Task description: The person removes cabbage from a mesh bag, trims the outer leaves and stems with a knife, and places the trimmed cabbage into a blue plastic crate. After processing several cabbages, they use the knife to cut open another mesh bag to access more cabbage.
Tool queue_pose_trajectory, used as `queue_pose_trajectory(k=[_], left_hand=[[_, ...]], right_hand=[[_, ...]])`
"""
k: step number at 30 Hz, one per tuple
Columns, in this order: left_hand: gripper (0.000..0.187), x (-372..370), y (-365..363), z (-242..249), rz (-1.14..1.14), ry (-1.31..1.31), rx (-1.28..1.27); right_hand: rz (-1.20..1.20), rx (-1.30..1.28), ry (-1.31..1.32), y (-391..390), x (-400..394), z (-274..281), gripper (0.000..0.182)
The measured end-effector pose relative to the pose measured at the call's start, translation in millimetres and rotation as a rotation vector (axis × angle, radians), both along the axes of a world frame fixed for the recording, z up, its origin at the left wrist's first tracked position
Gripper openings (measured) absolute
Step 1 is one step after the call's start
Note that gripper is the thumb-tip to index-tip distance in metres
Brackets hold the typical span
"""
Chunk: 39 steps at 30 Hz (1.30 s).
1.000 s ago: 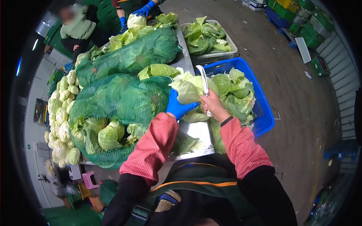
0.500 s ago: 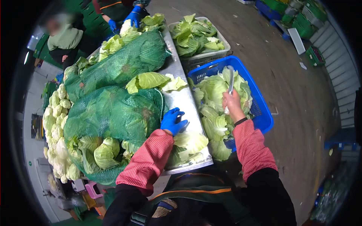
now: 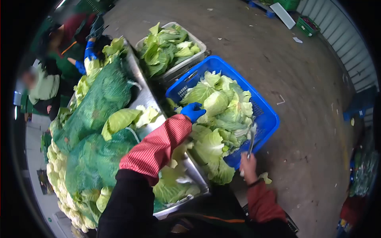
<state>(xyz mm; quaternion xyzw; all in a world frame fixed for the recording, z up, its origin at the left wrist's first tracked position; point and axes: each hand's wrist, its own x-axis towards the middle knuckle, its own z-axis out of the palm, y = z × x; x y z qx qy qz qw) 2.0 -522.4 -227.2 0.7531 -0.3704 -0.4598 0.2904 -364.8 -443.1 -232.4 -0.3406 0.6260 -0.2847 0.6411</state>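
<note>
My left hand [image 3: 193, 112], in a blue glove, reaches over the near left side of a blue crate [image 3: 271, 119] with its fingers apart. Its fingertips are right at a pale green cabbage [image 3: 216, 104] that lies among loose leaves. Outside the crate's near right corner, my bare right hand [image 3: 249, 167] is closed round the handle of a knife [image 3: 252, 139]. The blade points up and overlaps the crate's edge in this view. Large cabbage leaves [image 3: 210, 148] hang over the crate's near left side.
A metal table [image 3: 152, 104] on the left bears cabbages in green net sacks [image 3: 101, 97] and loose leaves. Peeled cabbages [image 3: 59, 170] are piled beyond. A pale crate of leaves [image 3: 200, 43] stands behind the blue one. Two people work at the far left.
My view has turned. My left hand has gone from the table to the cabbages in the blue crate. My right hand has drawn the knife back from above them to the crate's near corner.
</note>
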Motion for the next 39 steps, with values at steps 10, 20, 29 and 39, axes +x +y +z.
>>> queue_pose_trajectory(k=[10, 20, 29, 39], left_hand=[[0.131, 4, -138, -140, -0.252, -0.342, 0.087], [0.111, -83, -132, -126, -0.292, -0.565, 0.141], [0.077, -30, -114, -112, 0.143, 0.147, -0.128], [0.070, -93, 26, 205, 0.272, 1.097, -0.461]], right_hand=[[-0.211, 0.283, 0.143, 59, -88, 9, 0.013], [-0.136, 0.358, 0.198, 94, -95, -34, 0.019], [-0.048, 0.041, 0.214, 54, -93, -1, 0.016], [0.137, -0.717, -0.157, -64, 13, 201, 0.038]])
